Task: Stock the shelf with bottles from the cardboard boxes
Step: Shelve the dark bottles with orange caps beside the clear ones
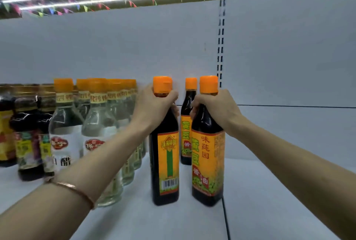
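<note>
White shelf below: left hand and right hand each clamp an upright soy sauce bottle's neck, left bottle just beside right bottle.

I see dark bottles with orange caps, yellow-orange labels, clear bottles, white shelf, rose-gold bracelet

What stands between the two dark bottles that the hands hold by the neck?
In the head view, a third dark soy sauce bottle shows through the gap between the left-hand bottle and the right-hand bottle, standing further back on the shelf.
</note>
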Available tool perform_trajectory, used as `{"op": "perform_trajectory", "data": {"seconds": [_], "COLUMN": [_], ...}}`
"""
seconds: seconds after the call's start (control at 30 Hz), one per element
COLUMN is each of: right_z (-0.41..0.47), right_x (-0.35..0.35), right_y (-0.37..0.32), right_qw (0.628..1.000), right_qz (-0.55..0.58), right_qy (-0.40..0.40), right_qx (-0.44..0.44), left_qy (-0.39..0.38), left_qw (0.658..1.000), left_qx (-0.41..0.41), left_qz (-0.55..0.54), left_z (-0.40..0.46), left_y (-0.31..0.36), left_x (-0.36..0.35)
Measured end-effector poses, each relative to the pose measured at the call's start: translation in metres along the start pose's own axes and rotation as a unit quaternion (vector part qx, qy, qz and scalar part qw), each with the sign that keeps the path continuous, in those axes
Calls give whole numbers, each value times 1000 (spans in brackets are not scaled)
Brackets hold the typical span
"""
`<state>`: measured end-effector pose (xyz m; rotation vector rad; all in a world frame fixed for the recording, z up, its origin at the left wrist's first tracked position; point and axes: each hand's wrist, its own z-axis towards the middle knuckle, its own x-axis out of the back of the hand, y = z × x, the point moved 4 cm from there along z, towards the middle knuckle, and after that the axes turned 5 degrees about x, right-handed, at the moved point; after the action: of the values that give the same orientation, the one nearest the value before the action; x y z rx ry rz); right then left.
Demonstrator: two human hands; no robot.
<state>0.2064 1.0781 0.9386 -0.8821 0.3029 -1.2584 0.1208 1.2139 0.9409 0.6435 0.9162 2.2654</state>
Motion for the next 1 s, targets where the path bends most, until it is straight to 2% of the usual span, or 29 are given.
{"op": "perform_trajectory", "data": {"seconds": [0.13, 0.33, 0.43, 0.57, 0.67, 0.8, 0.9, 1.0], "right_z": [6, 3, -7, -16, -28, -63, -76, -71], "right_x": [-6, -8, -7, -5, -9, -17, -14, -6], "right_y": [7, 6, 6, 3, 12, 39, 45, 45], "right_qw": [1000, 988, 983, 984, 989, 996, 993, 987], "right_qz": [-2, -140, -156, -139, -133, -86, -66, -88], "right_qy": [-7, 44, 76, 93, 57, -34, -100, -127], "right_qx": [8, 40, 52, 67, 38, -10, -8, -43], "left_qy": [27, 43, 48, 10, -10, -51, -47, -63], "left_qw": [998, 998, 999, 999, 999, 981, 988, 987], "left_qx": [-30, -12, 20, 36, 42, 130, 102, 127], "left_qz": [37, 53, 17, -38, 6, 133, 109, 70], "left_z": [4, 1, 0, -5, -8, -39, -58, -54], "left_y": [-4, -4, -12, -20, -22, -50, -62, -65], "left_x": [2, 12, 16, 15, 19, 11, 10, 10]}}
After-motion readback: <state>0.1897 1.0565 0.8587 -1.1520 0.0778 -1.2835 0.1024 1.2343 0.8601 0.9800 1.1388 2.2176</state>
